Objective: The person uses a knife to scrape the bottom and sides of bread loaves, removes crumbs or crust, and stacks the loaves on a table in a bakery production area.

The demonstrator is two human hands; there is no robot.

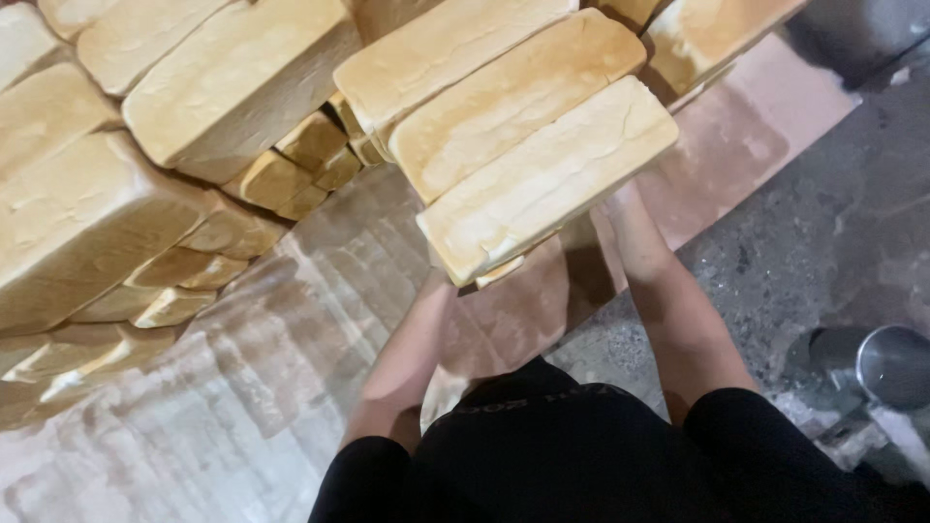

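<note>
the person holds a row of three long pale loaves [513,126] lying side by side, raised above the floured board [320,291] in the middle of the view. the nearest loaf [547,179] of the three runs from low left to high right, its flat golden face turned up toward the camera. a small end of another loaf shows just under its near left corner.

the left hand [441,281] goes up under the near left end of the nearest loaf; only the wrist and forearm show, the fingers hidden beneath the bread, so i cannot tell how they are set. the right hand [620,208] reaches up under the right part of the same loaf, touching its underside; its fingers are hidden too, so i cannot tell whether they are spread or curled. both forearms rise from black sleeves at the near edge.

to the left, a big stack of loaves [116,194] lies piled in crossing layers, some showing broad tops, others small square ends. more loaves sit at the far right corner. the board is pinkish-brown and dusted white. to the right of it lies a grey concrete floor [823,242], and a round metal tin [891,363] stands near the right edge.
</note>
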